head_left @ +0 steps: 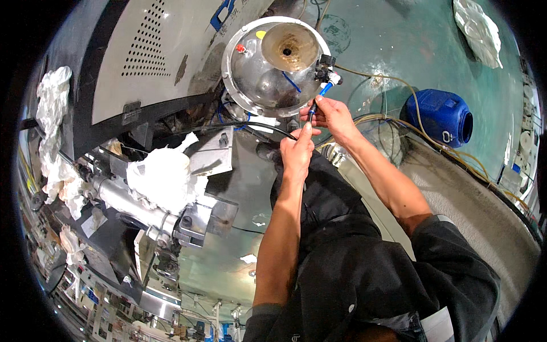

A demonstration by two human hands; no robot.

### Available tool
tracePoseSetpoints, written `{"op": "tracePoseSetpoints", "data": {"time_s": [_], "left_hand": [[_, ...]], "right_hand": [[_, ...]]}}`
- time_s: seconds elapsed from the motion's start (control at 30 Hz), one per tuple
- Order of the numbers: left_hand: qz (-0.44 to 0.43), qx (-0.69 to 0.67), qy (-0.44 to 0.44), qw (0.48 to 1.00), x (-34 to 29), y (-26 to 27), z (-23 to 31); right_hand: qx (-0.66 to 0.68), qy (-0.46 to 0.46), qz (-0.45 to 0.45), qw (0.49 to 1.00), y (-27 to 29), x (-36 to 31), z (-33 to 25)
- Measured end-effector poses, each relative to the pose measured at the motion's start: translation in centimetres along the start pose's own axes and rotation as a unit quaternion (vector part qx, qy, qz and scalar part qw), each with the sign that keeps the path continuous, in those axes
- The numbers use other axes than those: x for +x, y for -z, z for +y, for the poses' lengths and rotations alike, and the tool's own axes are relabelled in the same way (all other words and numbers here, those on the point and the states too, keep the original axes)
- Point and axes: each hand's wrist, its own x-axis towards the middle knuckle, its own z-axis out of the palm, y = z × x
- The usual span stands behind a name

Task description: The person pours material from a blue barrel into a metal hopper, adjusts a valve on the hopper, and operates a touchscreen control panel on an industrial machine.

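Observation:
My left hand [297, 151] is closed around a black hose [259, 124] that comes in from the left, thumb pressed along it. Just above and to its right, my right hand [337, 118] pinches a slim dark connector [312, 110] between thumb and fingers, in line with the hose. A short blue tube [326, 89] runs from beside my right fingertips up to a black valve fitting [326, 70]. That fitting sits on the right side of a round metal tank [259, 80], whose top carries a stained funnel-shaped bowl [290, 48]. My fingers partly hide the joint.
A blue plastic drum [436, 117] lies on the green floor at right, beside yellowish hoses [393, 119]. To the left stand a perforated machine panel [145, 51], a metal cylinder [134, 205] and a bundle of white cloth [165, 178]. A clear plastic bag [478, 34] lies far right.

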Motion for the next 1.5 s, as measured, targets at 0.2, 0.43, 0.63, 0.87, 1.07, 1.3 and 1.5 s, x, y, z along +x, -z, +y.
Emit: {"op": "tracePoseSetpoints", "data": {"time_s": [0.2,0.43,0.63,0.87,1.07,1.3,1.5], "left_hand": [[0.0,0.003,-0.003,1.0,0.0,0.2,0.6],[-0.003,0.027,0.009,1.0,1.0,1.0,0.7],[-0.004,-0.015,0.014,1.0,0.9,1.2,0.9],[-0.034,-0.08,0.064,0.994,1.2,2.0,1.4],[-0.036,-0.088,0.079,0.992,1.2,2.0,1.6],[0.002,-0.111,0.117,0.987,2.1,2.2,0.1],[0.067,-0.145,0.182,0.97,3.4,3.3,-3.0]], "right_hand": [[-0.007,-0.012,0.019,1.0,-0.1,-0.2,-0.1],[-0.012,0.013,0.009,1.0,-0.1,0.5,0.2],[-0.003,0.017,0.024,1.0,-0.9,0.1,0.3],[-0.002,0.014,0.028,1.0,-0.4,0.4,0.5],[0.036,0.034,0.043,0.998,-1.0,0.3,0.9],[0.022,0.029,0.033,0.999,-0.6,0.3,0.8],[0.02,0.027,0.036,0.999,-0.3,0.5,0.8]]}}
